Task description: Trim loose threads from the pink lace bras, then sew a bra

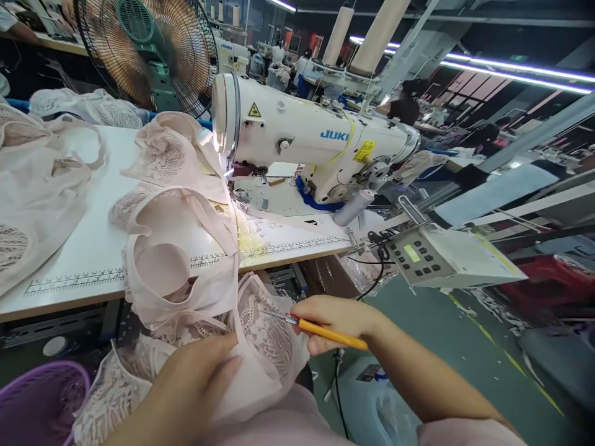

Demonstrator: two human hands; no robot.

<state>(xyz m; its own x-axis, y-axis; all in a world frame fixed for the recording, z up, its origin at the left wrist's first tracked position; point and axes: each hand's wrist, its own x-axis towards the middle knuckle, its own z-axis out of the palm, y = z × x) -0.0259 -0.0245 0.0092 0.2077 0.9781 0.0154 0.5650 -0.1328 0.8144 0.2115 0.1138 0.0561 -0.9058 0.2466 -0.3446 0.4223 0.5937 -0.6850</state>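
Observation:
In my right hand [325,322] is a slim seam ripper [332,335] with an orange handle, its thin metal end pointing left over the lace. My left hand [199,371] grips the pale pink bra [263,347] near my lap, thumb on top of the fabric and the other fingers partly hidden. The lace cup lies between my hands. More joined pink bras [134,272] run from there up over the table edge toward the sewing machine's needle area.
A white JUKI sewing machine [288,118] stands on the white table [93,248] with printed rulers. A control box [446,257] juts out at right. Nearby are a large fan [158,56], a purple basket [44,402] and a pale blue bin [381,402].

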